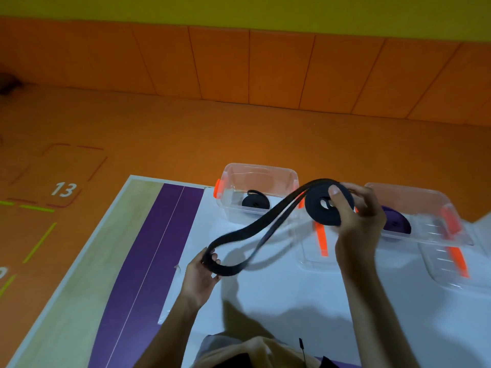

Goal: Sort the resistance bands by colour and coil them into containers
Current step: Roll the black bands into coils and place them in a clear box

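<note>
Within right grip (358,213), black band (314,208) sat half coiled, pinched by thumb and fingers. Left grip (202,274) clasped loose loop, lower and leftward. Risk: slackened pinch or tugged tail would likely spring coil open before clear container (265,171) beyond.

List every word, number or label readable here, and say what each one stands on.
"13": white numerals on the orange floor, inside a dashed red outline.
White mark at the left frame edge, same floor: cut off, unreadable.
Black resistance band, left clear plastic container, right clear plastic container: no text visible.
</note>
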`<control>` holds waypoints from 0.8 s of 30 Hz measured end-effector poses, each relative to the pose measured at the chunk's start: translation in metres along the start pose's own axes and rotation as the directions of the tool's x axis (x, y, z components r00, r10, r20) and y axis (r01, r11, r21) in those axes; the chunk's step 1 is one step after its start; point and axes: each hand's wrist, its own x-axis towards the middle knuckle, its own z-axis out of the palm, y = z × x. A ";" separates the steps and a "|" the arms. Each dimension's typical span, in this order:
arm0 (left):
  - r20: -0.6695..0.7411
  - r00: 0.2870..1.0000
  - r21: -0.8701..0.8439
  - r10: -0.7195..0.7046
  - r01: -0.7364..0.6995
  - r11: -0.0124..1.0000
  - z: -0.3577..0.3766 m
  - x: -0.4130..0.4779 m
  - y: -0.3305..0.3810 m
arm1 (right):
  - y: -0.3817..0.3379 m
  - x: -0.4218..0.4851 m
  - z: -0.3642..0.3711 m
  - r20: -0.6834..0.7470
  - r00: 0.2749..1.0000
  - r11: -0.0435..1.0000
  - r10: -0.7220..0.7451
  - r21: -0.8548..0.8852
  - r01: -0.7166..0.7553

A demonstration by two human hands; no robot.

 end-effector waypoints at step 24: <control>0.630 0.565 0.264 0.533 -0.801 0.537 0.181 -0.102 0.082 | -0.031 -0.004 0.008 0.492 0.856 0.973 -0.162 -0.065 0.221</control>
